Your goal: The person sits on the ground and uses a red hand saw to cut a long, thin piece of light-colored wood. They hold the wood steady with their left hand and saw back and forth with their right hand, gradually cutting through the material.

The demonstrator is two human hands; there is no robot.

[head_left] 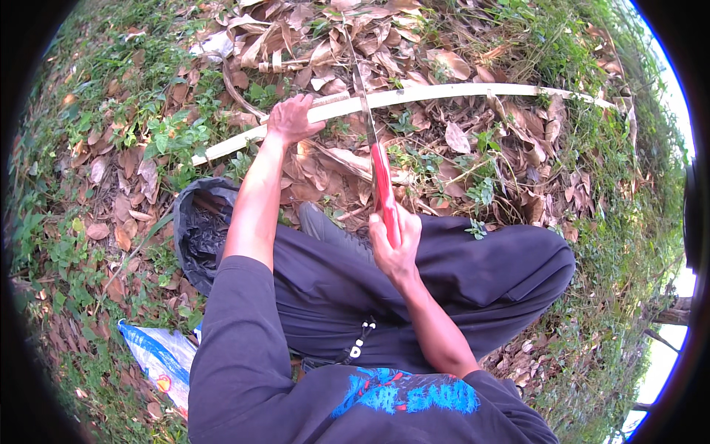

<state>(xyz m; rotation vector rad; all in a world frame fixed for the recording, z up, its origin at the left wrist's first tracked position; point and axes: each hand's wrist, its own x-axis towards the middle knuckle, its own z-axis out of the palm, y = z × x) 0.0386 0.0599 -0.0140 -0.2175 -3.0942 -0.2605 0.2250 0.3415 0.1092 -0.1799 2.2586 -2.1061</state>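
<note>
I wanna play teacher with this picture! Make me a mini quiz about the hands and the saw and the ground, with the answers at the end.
1. Which hand grips the red-handled saw?
2. True or false: the left hand is lifted well away from the long pale wooden strip.
3. Fill in the blank: the ground around the strip is covered with green plants and dry brown ____.

Key:
1. The right hand.
2. False: the left hand is on the strip.
3. Leaves.
</note>
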